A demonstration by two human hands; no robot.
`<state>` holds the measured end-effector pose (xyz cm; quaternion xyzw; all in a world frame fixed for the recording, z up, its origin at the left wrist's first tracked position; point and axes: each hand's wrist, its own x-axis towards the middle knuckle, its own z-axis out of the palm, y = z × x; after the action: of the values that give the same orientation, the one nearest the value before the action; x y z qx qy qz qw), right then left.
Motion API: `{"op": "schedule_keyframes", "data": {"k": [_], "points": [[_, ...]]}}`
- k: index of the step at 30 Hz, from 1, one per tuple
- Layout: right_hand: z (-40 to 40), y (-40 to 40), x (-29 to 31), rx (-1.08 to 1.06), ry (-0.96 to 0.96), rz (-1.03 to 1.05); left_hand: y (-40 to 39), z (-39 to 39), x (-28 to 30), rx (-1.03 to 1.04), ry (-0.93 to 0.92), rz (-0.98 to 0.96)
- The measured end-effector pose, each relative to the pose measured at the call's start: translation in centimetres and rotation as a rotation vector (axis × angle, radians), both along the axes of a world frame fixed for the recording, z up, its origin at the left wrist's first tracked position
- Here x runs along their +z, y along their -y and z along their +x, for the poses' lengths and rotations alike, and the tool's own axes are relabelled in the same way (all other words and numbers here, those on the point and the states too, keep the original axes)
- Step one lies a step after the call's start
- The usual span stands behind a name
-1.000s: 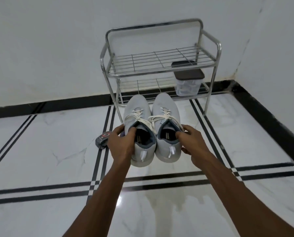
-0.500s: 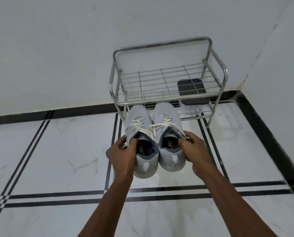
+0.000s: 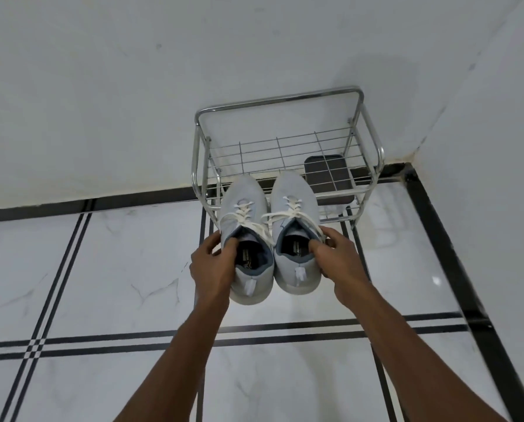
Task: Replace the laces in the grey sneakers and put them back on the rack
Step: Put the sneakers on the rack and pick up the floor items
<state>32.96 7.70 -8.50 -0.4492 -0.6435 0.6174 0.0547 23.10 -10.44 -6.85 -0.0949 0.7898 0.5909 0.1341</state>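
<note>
White marble floor [image 3: 102, 269], steel rack [image 3: 279, 100] ahead of our hands. Our left hand [image 3: 213, 269] and right hand [image 3: 339, 260] each grip a white-laced grey sneaker [image 3: 245, 214].

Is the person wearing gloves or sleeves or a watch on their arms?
No. The left hand and the right hand are both bare, with no gloves, rings or watch showing. Both forearms are bare too, with no sleeves as far as the picture shows.

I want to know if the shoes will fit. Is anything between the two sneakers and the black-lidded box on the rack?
In the head view, only wire shelf bars of the rack lie between the sneakers and the box, which sits on the lower shelf.
</note>
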Motion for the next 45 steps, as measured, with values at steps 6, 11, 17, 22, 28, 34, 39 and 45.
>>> {"op": "schedule_keyframes", "data": {"k": [6,11,17,22,28,34,39,45], "points": [[-5.3,-3.1,1.5,0.060,-0.014,0.062,-2.8,-4.3,0.4,-0.025,-0.010,-0.013],[-12.4,-5.6,-0.2,0.097,-0.032,0.083,-5.0,-11.1,-1.4,-0.030,-0.019,-0.018],[-18.8,-7.9,-1.8,0.098,0.031,0.066,-7.7,-18.0,-2.9,-0.073,-0.014,-0.027],[-21.2,-8.5,-2.1,0.111,0.018,0.070,-8.7,-20.9,-4.1,-0.063,-0.021,-0.002],[-21.3,-8.4,-2.2,0.046,-0.034,-0.058,-8.3,-22.3,-4.7,-0.128,0.018,0.056],[-16.4,-3.7,-3.1,-0.318,0.005,0.155,-5.3,-18.3,-4.1,-0.072,-0.073,0.077],[-13.9,2.3,-6.1,-0.062,0.032,0.101,-0.2,-15.4,-7.2,0.019,-0.016,0.028],[-17.2,7.9,-13.8,0.164,0.187,0.071,6.2,-16.7,-15.9,-0.001,0.142,-0.189]]}}
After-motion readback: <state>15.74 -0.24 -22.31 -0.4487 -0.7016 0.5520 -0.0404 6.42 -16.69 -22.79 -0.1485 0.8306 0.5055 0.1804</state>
